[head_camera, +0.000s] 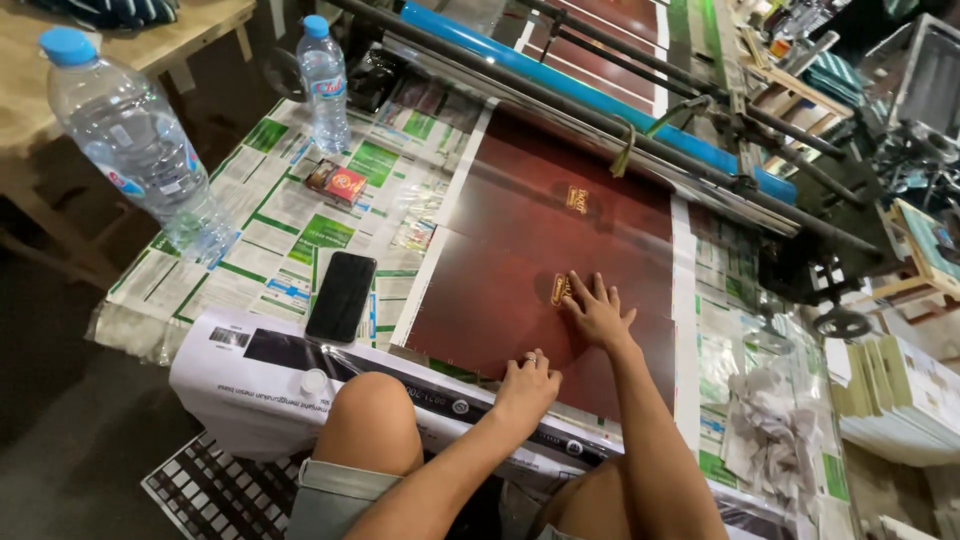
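A: Near edge first. Our left hand (527, 383) lies flat, open, on the dark red printed sheet (540, 250).

B: Our right hand (598, 312) is farther in, fingers spread by the gold emblem (561, 289). The sheet's length runs away from us across the counter (270, 230).

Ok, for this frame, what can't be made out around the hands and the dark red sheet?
- Head view: the near edge of the dark red sheet is covered by the left hand and right hand.
- The gold emblem is partly under the right fingertips and too small to tell.
- Both palms face down, so anything beneath them is hidden.
- The white paper stack is cut off by the right edge.
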